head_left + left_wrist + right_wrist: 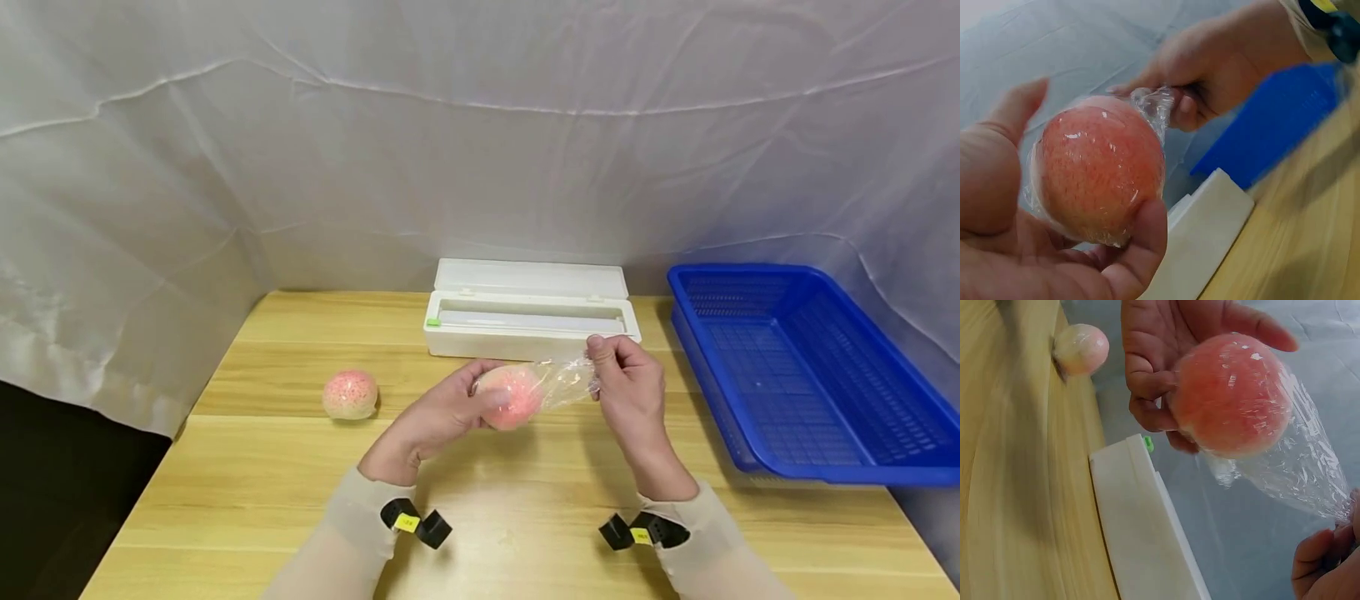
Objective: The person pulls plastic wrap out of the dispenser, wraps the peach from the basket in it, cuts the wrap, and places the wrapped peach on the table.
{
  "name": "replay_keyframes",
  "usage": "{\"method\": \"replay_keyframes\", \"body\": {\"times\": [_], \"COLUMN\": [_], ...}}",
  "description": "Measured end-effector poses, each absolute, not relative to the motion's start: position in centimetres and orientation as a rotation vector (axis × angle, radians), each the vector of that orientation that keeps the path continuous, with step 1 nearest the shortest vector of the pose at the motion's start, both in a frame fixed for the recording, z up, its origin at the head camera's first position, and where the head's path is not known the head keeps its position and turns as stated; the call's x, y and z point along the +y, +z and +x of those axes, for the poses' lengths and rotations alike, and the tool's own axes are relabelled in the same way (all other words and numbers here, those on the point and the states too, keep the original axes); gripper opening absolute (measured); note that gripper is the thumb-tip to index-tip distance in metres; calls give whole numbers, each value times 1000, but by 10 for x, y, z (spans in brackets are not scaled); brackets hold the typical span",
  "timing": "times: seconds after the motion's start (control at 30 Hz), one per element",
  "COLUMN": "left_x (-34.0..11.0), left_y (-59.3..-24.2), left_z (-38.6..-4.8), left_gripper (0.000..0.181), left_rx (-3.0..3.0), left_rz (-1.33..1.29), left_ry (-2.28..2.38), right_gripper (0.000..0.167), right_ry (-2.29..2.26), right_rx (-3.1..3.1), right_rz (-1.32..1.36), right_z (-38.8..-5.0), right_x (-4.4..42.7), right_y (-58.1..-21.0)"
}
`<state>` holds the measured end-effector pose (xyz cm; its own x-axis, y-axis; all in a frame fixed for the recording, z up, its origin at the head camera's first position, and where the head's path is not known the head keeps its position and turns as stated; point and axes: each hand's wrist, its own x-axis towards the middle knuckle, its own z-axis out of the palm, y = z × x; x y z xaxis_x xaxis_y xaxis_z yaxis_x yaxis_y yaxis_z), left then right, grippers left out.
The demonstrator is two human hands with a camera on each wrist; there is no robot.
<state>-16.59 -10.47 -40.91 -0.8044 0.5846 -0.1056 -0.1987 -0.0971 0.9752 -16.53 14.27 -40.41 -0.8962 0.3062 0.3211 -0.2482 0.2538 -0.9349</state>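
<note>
A pink-red apple (522,400) wrapped in clear cling film is held over the table by my left hand (444,412). In the left wrist view, the fingers curl under and around the apple (1100,169), while the thumb stands apart from it. My right hand (632,390) pinches the gathered end of the cling film (562,382) and draws it out to the right of the fruit. The right wrist view shows the film (1307,456) stretched and twisted to a point at the right fingertips. Another film-wrapped apple (350,395) rests on the table to the left.
Behind the hands lies a white cling film dispenser box (517,342), its lid raised and a roll inside. A blue plastic basket (738,408) stands on the right of the wooden table (247,500). Pale fabric (480,167) hangs behind and at the sides.
</note>
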Motion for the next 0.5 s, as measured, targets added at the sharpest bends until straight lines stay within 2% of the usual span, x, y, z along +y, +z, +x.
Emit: {"method": "replay_keyframes", "body": {"times": [0.23,0.5], "left_x": [-100,-93], "left_y": [-408,-411], "left_z": [-163,-163], "left_gripper": [47,51], "left_rx": [1828,1956], "left_rz": [381,344], "left_ry": [1890,1953], "right_gripper": [36,27], "right_ry": [1580,2422], "right_rx": [-2116,-1831], "right_rz": [-66,-263], "right_z": [-171,-167], "right_x": [150,129], "right_y": [-408,-407]}}
